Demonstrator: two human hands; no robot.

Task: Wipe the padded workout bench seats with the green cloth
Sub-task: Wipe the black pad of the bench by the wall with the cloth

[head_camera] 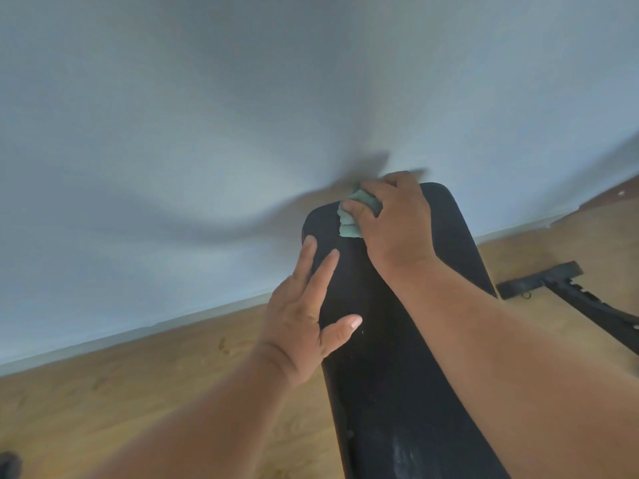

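Right grip [390, 219] curled round green cloth [356, 216], pressing it at far end of padded seat [397, 340]. Left grip [304, 319] flat, fingers spread, bracing seat's left edge. Blurred there: cloth possibly overhanging, could slip off.

- The green cloth [356, 210] is mostly covered by the right hand [394, 223]; only a crumpled edge shows past the fingers, so its full size cannot be told.
- The bench pad [397, 375] runs off the bottom edge, and both forearms cover part of its surface.
- The left hand [304, 323] hides the pad's left rim beneath its palm.
- The black metal frame [567, 292] on the floor is cut off at the right edge.
- A dark object [8, 466] at the bottom left corner is too cropped to identify.
- The shadow [242, 219] on the wall is smeared by blur.
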